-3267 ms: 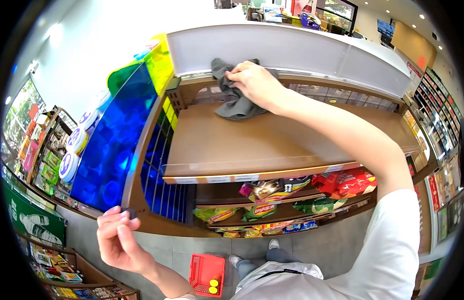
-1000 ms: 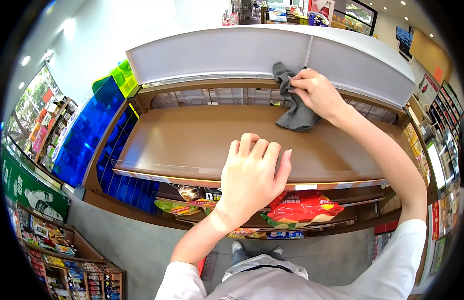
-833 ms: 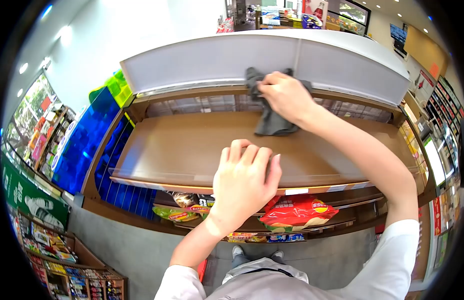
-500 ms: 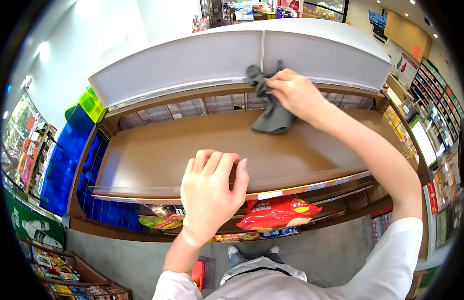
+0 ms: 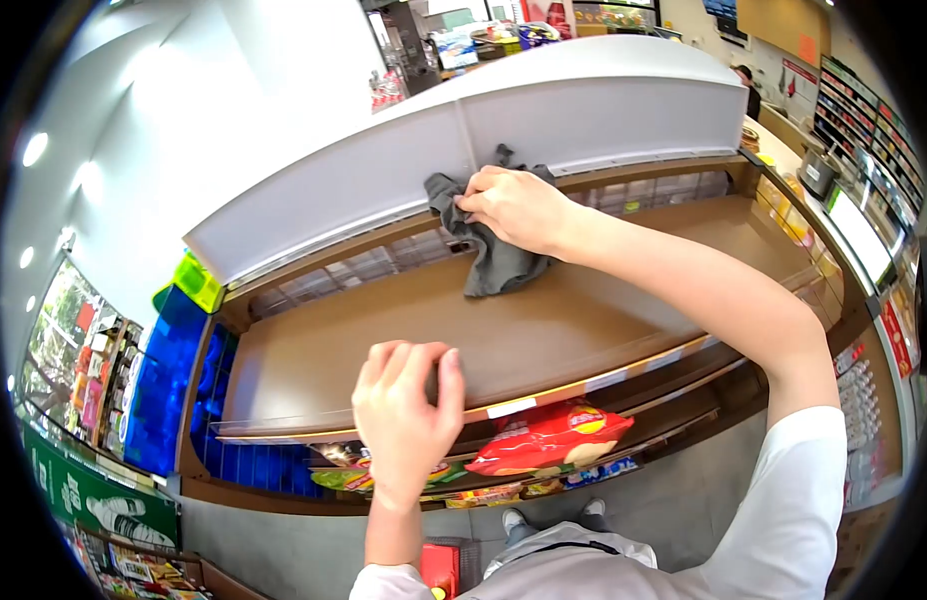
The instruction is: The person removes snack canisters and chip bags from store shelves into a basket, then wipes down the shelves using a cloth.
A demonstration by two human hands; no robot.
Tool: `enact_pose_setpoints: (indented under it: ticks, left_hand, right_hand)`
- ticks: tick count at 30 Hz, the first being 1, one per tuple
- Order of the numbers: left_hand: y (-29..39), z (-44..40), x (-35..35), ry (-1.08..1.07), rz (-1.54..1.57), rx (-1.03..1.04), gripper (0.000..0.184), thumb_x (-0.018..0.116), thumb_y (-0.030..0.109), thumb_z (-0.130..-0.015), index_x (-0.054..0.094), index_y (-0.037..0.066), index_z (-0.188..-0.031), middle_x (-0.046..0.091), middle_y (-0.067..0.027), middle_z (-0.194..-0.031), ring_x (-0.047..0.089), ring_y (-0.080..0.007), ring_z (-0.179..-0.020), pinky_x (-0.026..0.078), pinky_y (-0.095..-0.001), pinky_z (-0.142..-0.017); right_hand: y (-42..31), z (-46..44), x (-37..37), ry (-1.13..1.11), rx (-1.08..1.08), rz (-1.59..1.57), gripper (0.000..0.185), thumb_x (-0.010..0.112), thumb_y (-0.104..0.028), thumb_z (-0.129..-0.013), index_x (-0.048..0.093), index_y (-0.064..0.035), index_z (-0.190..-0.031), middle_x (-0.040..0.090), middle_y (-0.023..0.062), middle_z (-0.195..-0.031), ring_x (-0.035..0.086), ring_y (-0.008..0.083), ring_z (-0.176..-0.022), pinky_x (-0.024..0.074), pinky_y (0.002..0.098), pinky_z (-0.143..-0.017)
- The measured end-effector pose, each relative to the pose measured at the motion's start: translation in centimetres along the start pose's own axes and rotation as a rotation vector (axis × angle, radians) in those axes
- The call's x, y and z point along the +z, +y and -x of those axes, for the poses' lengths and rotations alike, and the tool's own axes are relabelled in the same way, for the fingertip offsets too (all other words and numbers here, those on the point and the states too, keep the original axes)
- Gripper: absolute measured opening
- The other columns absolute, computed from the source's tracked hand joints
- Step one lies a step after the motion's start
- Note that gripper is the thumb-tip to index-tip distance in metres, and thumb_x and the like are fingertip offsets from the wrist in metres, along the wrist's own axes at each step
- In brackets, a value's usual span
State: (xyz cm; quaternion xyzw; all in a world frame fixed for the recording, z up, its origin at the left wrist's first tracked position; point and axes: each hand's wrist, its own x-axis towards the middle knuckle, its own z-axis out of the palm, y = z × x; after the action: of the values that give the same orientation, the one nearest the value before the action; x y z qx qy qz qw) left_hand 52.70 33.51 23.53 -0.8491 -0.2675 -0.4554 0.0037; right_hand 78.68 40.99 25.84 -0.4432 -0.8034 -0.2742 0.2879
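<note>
One grey cloth (image 5: 498,265) was gripped in your right hand (image 5: 523,210) at the lower edge of the white panel (image 5: 333,185), above the brown shelf (image 5: 333,350). Your left hand (image 5: 408,405), well apart, showed bent fingers near the shelf's front; whether it held anything could not be determined.

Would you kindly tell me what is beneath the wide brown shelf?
Beneath it, a red snack bag and other colourful packets show on lower shelves. The left hand hides part of that stretch, and the brown shelf covers anything deeper.
</note>
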Motion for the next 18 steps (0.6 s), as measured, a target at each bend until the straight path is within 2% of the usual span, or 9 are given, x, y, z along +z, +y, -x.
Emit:
enact_pose_setpoints:
  ticks: [1,3,6,12,15,18]
  left_hand:
    - [-0.1,0.1,0.2,0.005,-0.015,-0.012,0.004,0.067,0.009,-0.08,0.065,0.007,-0.078,0.063,-0.0072,-0.074,0.059,-0.029,-0.076,0.048,-0.039,-0.068]
    - [-0.2,0.2,0.4,0.018,0.0,-0.019,0.003,0.066,0.008,-0.081,0.065,0.006,-0.078,0.063,-0.0077,-0.073,0.059,-0.0298,-0.075,0.047,-0.0392,-0.066]
    - [0.0,0.2,0.4,0.012,0.001,-0.038,0.003,0.065,0.006,-0.081,0.065,0.005,-0.079,0.062,-0.0078,-0.072,0.059,-0.0294,-0.075,0.047,-0.0385,-0.065]
    - [0.4,0.0,0.2,-0.005,-0.023,-0.046,0.004,0.064,0.006,-0.083,0.065,0.004,-0.079,0.064,-0.0081,-0.074,0.059,-0.0296,-0.075,0.047,-0.0378,-0.066]
    - [1.1,-0.5,-0.3,-0.062,-0.008,-0.086,0.01,0.06,0.003,-0.087,0.064,-0.001,-0.079,0.065,-0.0115,-0.076,0.058,-0.0284,-0.076,0.047,-0.0363,-0.068]
    - [1.9,-1.9,-0.8,-0.168,0.007,-0.103,0.008,0.067,0.009,-0.084,0.063,0.002,-0.085,0.064,-0.0106,-0.079,0.059,-0.0306,-0.081,0.047,-0.0388,-0.072]
  right_hand:
    - [0.6,0.8,-0.4,-0.038,0.044,0.008,0.017,0.069,-0.009,-0.079,0.07,-0.0007,-0.094,0.064,0.0124,-0.09,0.063,0.0297,-0.09,0.053,0.0374,-0.081]
    - [1.5,2.3,-2.1,-0.085,0.138,-0.028,0.02,0.07,-0.008,-0.079,0.071,0.0007,-0.097,0.067,0.0135,-0.095,0.063,0.0312,-0.093,0.0522,0.0386,-0.084]
    - [4.0,5.3,-4.7,-0.047,0.156,-0.042,0.021,0.07,-0.007,-0.081,0.07,0.0036,-0.099,0.067,0.016,-0.1,0.064,0.0327,-0.093,0.0526,0.0385,-0.083]
    - [6.5,8.5,-8.1,-0.103,0.264,-0.091,0.022,0.069,-0.004,-0.081,0.069,0.0051,-0.101,0.067,0.0171,-0.1,0.063,0.0334,-0.094,0.0518,0.0386,-0.084]
    - [6.9,8.5,-7.7,-0.09,0.247,-0.09,0.021,0.069,-0.006,-0.082,0.07,0.0045,-0.1,0.067,0.0167,-0.097,0.063,0.0338,-0.095,0.0513,0.0401,-0.084]
    - [7.1,8.5,-7.5,-0.072,0.235,-0.098,0.021,0.069,-0.006,-0.081,0.07,0.0044,-0.099,0.067,0.0165,-0.096,0.062,0.0341,-0.095,0.0511,0.0406,-0.084]
